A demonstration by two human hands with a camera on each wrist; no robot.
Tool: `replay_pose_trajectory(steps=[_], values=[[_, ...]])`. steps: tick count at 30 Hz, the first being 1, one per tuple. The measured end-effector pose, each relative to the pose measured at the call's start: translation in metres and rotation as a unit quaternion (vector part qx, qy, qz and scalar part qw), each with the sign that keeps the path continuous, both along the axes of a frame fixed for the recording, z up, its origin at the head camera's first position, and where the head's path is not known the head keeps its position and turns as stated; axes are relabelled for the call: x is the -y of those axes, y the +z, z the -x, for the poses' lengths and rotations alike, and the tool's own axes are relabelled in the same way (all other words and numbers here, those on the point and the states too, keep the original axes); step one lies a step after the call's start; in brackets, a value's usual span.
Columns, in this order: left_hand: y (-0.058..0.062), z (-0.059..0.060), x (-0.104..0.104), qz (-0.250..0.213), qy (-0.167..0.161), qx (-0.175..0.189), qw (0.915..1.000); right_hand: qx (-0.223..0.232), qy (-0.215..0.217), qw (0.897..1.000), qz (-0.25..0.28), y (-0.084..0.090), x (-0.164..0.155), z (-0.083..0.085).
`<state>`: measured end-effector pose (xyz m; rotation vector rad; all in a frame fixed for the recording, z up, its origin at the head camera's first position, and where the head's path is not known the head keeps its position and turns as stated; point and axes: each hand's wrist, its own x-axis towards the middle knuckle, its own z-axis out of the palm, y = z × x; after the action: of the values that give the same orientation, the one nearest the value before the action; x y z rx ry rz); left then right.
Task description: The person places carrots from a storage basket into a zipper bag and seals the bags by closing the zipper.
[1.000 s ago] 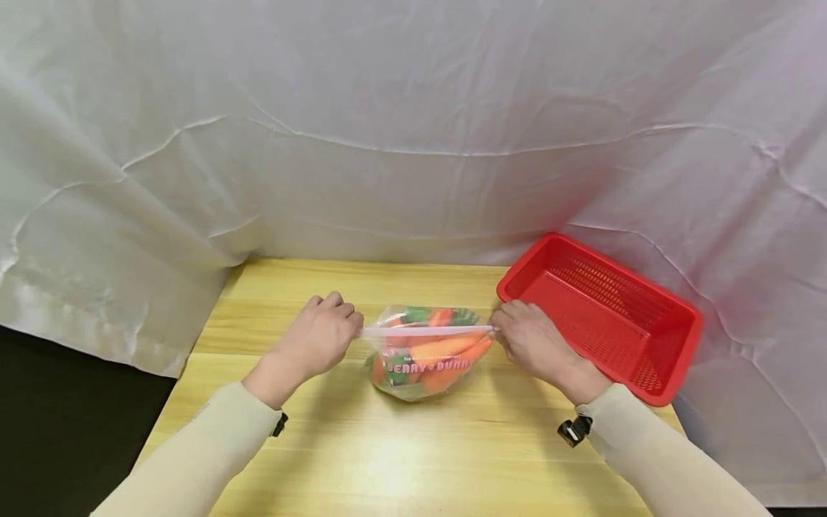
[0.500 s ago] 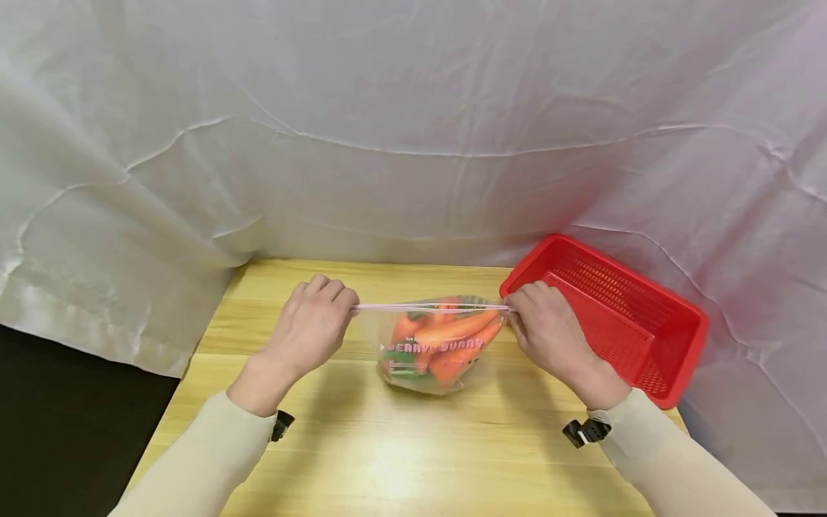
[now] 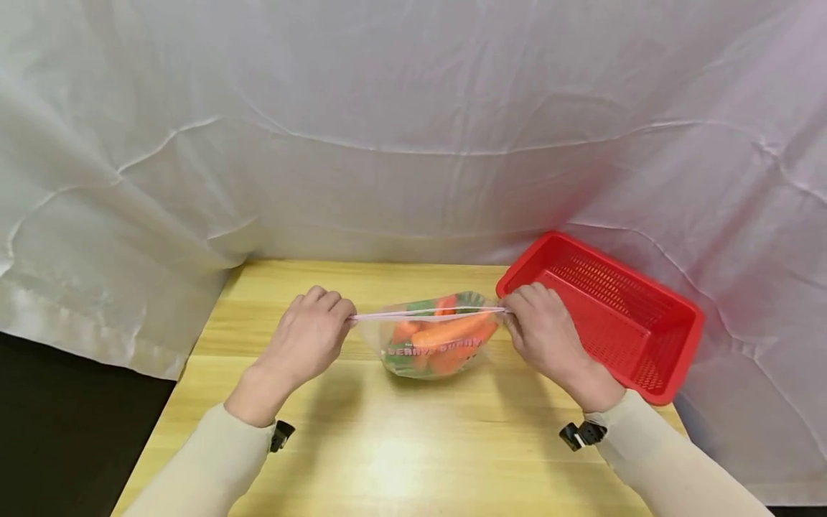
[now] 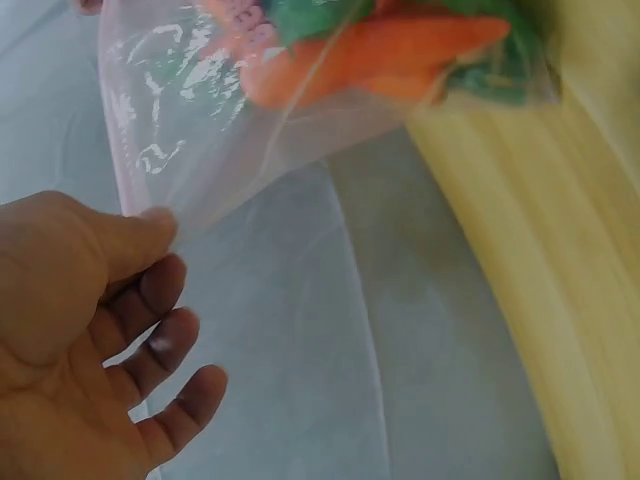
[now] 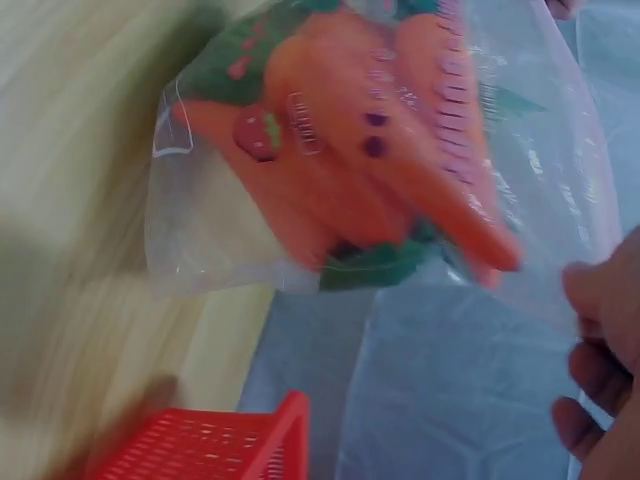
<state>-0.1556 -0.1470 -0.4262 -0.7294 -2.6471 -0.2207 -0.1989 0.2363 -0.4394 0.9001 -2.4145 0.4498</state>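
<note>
Your left hand [image 3: 309, 339] pinches left end of clear bag [image 3: 431, 345] top strip, other fingers loosely curled. Your right hand [image 3: 543, 332] pinches right end. Bag of orange toy carrots [image 3: 446, 333] held stretched between hands above wooden table [image 3: 388, 445]. Red basket [image 3: 607, 316] just beside right hand.

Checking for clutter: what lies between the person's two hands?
Only the clear bag of orange carrots, its top stretched from left hand to right hand, in the head view.
</note>
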Motion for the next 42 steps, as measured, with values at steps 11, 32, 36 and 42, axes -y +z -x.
replay_pose_trajectory(steps=[11,32,36,42], values=[[0.002,-0.009,-0.001,0.079,-0.001,0.119,0.9898,0.066,0.031,0.992,-0.104,-0.004,-0.001,-0.005],[0.004,-0.008,0.010,0.073,-0.026,0.076,0.9941,0.042,0.089,0.993,-0.069,-0.002,-0.022,-0.001],[0.002,-0.009,0.009,0.071,-0.030,0.065,0.9949,0.049,0.099,0.992,-0.068,-0.005,-0.026,0.000],[0.001,-0.008,0.008,0.065,-0.028,0.053,0.9961,0.055,0.087,0.994,-0.037,-0.003,-0.026,0.001]])
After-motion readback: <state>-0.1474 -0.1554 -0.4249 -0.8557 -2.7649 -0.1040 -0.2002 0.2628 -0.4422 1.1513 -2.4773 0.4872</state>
